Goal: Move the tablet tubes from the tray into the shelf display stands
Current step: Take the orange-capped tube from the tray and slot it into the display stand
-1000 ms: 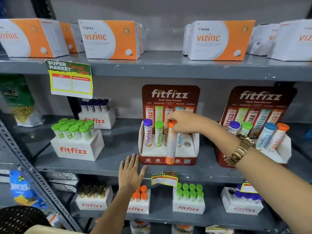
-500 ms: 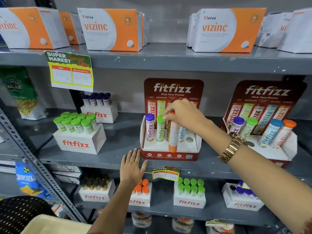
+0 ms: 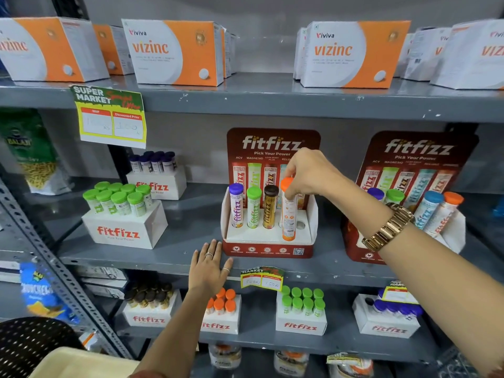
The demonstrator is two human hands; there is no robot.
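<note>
My right hand [image 3: 308, 173] pinches the orange cap of an orange-and-white tablet tube [image 3: 288, 214] held upright over the front of the middle red fitfizz display stand [image 3: 268, 249]. That stand holds a purple-capped tube [image 3: 236, 204], a green-capped tube [image 3: 253, 207] and a brown tube [image 3: 270, 207]; a bluish tube is mostly hidden behind the held one, and an empty round hole [image 3: 300, 225] shows at the right. My left hand [image 3: 208, 264] lies flat, fingers spread, on the shelf edge in front of the stand. The cream tray [image 3: 81, 362] shows at the bottom left.
A second red stand [image 3: 357, 241] with several tubes sits right of my wrist. White fitfizz boxes of green-capped tubes [image 3: 124, 214] and purple-capped tubes [image 3: 156, 173] stand left. Vizinc cartons [image 3: 177, 51] fill the top shelf; more fitfizz boxes [image 3: 301, 312] line the shelf below.
My right hand has shifted the orange tube slightly right along the stand's front and now pinches only its cap. The brown tube is uncovered. My left hand has stayed put.
</note>
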